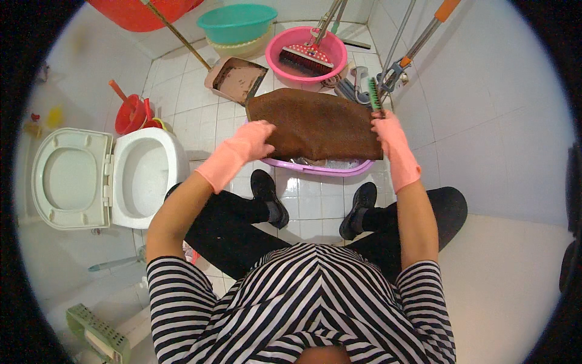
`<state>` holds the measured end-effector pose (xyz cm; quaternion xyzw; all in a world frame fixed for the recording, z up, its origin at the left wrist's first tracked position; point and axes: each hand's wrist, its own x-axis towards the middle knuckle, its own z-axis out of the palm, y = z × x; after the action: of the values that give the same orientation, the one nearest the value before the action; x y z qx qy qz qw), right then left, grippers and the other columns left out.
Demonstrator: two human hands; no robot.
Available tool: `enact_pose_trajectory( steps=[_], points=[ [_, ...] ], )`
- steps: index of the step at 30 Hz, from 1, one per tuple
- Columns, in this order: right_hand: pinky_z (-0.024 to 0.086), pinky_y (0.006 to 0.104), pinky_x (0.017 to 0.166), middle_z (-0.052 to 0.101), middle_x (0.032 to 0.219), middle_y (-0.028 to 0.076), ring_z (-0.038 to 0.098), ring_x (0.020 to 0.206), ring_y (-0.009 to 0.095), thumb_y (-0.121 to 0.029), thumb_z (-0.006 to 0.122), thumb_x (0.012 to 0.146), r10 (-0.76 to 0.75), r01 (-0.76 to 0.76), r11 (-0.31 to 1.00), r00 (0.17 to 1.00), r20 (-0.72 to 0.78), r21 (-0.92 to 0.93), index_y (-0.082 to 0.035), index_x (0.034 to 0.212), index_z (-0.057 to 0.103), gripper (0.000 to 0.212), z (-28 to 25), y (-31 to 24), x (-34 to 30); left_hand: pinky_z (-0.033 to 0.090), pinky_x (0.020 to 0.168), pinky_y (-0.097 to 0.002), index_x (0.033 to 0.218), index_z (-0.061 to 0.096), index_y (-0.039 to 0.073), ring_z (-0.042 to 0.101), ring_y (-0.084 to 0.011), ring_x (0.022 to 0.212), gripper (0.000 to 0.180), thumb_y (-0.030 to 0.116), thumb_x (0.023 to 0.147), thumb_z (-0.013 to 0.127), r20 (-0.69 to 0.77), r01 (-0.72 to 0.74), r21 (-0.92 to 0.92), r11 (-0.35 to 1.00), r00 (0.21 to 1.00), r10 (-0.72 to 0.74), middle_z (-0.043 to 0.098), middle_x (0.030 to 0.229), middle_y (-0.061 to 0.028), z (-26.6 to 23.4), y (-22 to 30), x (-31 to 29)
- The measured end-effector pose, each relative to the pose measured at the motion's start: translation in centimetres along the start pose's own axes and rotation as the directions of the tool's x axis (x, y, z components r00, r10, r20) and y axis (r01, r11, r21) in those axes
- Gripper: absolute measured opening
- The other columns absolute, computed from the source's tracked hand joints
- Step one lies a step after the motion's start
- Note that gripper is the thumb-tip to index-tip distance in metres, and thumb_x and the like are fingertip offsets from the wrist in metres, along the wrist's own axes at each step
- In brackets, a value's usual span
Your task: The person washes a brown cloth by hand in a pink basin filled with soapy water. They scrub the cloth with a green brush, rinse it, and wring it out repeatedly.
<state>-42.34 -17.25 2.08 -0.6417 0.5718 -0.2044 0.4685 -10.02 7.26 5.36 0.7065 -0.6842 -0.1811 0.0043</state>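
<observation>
A brown mat (315, 124) lies across a purple basin (321, 169), with some suds or water showing below its near edge. My left hand (242, 148), in a pink rubber glove, grips the mat at its left side with fingers curled over it. In my gloved right hand (393, 142) is a scrubbing brush (373, 94), its green bristles pointing up beyond the mat's right edge. The fingers are wrapped round the brush handle, which they mostly hide. Whether this hand also touches the mat I cannot tell.
At left stands a toilet (148, 176) with its lid raised, a red dipper (130, 115) behind it. Beyond the mat are a dustpan (237, 79), a pink basin (274, 45) holding a broom (306, 59), and a teal basin (236, 23). Mop poles (424, 36) lean at right.
</observation>
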Motion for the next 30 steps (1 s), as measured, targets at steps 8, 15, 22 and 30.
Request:
enact_pose_trajectory(
  steps=[8, 15, 22, 30],
  points=[
    [0.055, 0.0490, 0.098, 0.068, 0.123, 0.015, 0.064, 0.120, 0.039, -0.014, 0.076, 0.082, -0.124, 0.338, 0.544, 0.938, 0.325, -0.768, -0.012, 0.112, 0.069, 0.031, 4.3, 1.7, -5.7, 0.049, 0.106, -0.0438, 0.128, 0.065, 0.003, 0.062, -0.0354, 0.126, 0.055, 0.041, 0.089, 0.074, 0.109, 0.179, 0.180, 0.967, 0.974, -0.201, 0.067, 0.131, -0.0181, 6.7, 0.9, 0.7],
    [0.057, 0.0481, 0.096, 0.069, 0.124, 0.012, 0.064, 0.125, 0.031, -0.014, 0.060, 0.099, -0.213, 0.369, 0.360, 0.927, 0.310, -0.857, -0.013, 0.118, 0.066, 0.020, 3.8, 6.2, -4.2, 0.054, 0.099, -0.0459, 0.117, 0.070, 0.006, 0.068, -0.0354, 0.117, 0.035, 0.027, 0.090, 0.071, 0.283, 0.159, 0.236, 0.959, 0.933, -0.224, 0.074, 0.121, -0.0148, 7.7, 0.0, 4.1],
    [0.057, 0.0516, 0.090, 0.073, 0.112, 0.019, 0.071, 0.108, 0.040, -0.019, 0.051, 0.101, -0.146, 0.304, 0.466, 0.953, 0.267, -0.831, -0.012, 0.115, 0.063, 0.019, 3.8, 3.1, -4.8, 0.059, 0.091, -0.0450, 0.105, 0.078, 0.009, 0.072, -0.0381, 0.108, 0.028, 0.004, 0.078, 0.073, 0.066, 0.266, 0.133, 0.955, 0.959, -0.276, 0.076, 0.111, -0.0175, 5.8, -3.6, 2.4],
    [0.053, 0.0460, 0.091, 0.073, 0.104, 0.019, 0.070, 0.101, 0.039, -0.004, 0.067, 0.085, -0.457, 0.483, 0.660, 0.866, 0.204, -0.575, -0.007, 0.115, 0.067, 0.030, -5.5, -3.7, 1.0, 0.057, 0.090, -0.0460, 0.119, 0.073, 0.012, 0.070, -0.0389, 0.106, 0.033, 0.005, 0.090, 0.058, -0.092, 0.134, -0.016, 0.991, 0.987, -0.135, 0.074, 0.111, -0.0187, -9.8, -1.4, -0.2]
  ],
)
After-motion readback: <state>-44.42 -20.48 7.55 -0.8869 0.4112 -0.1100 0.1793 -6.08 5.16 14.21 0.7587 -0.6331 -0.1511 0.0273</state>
